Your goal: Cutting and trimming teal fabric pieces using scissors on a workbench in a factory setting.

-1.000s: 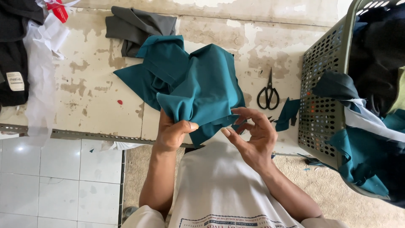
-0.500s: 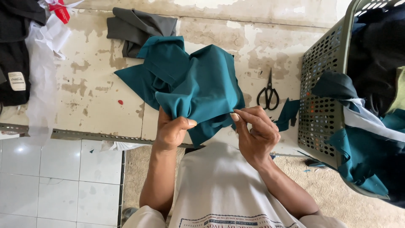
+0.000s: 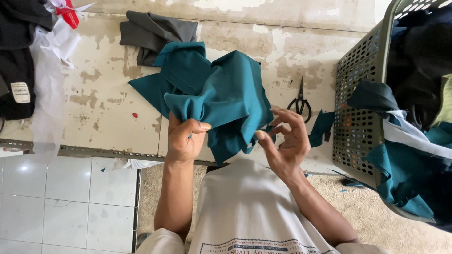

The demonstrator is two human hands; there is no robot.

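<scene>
head view: we see the left hand [image 3: 184, 140] closed in a fist around a bunched fold of the teal cloth [image 3: 221, 99], thumb pressed over the top. the right hand [image 3: 285, 141] has its fingers spread and curled, half open, fingertips pinching the cloth's lower edge. the teal cloth is lifted above the near edge of the bench [image 3: 103, 103], its far folds draping toward the bench's middle. a grey cloth [image 3: 153, 35] lies at the bench's far edge, just behind the teal one. black scissors [image 3: 300, 101] rest near the bench's right edge, beside a small teal scrap [image 3: 322, 128]. a perforated green basket [image 3: 358, 117] of clothes stands against that right edge. dark garments [image 3: 19, 61] and white plastic [image 3: 47, 89] cover the left end.
</scene>
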